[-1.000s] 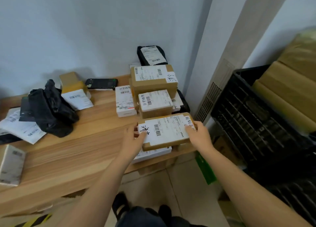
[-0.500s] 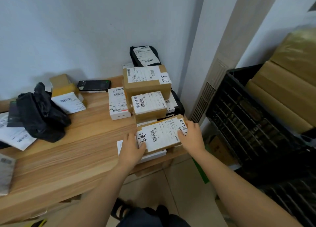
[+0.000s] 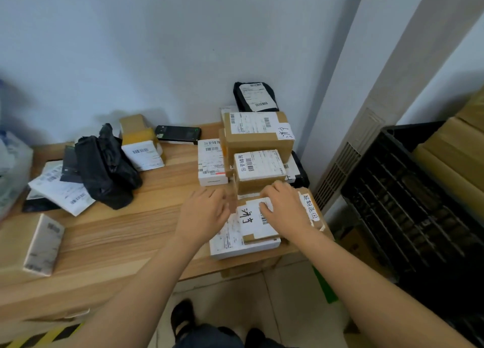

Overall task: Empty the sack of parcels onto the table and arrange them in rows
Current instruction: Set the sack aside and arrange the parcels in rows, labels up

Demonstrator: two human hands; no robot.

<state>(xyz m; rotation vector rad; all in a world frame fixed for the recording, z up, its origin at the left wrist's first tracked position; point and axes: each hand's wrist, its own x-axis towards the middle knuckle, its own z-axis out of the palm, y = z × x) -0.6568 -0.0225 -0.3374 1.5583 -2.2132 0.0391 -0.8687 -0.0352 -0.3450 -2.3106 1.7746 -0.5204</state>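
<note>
The brown box (image 3: 246,218), gripped at both ends a moment ago, now lies on a white parcel (image 3: 230,245) at the table's (image 3: 131,230) front corner, with the right hand (image 3: 285,209) pressing loosely on top and the left hand (image 3: 204,214) at its side, grip unclear, so placing looks nearly done.

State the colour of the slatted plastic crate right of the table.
Black; the slatted plastic crate shows in the head view.
</note>
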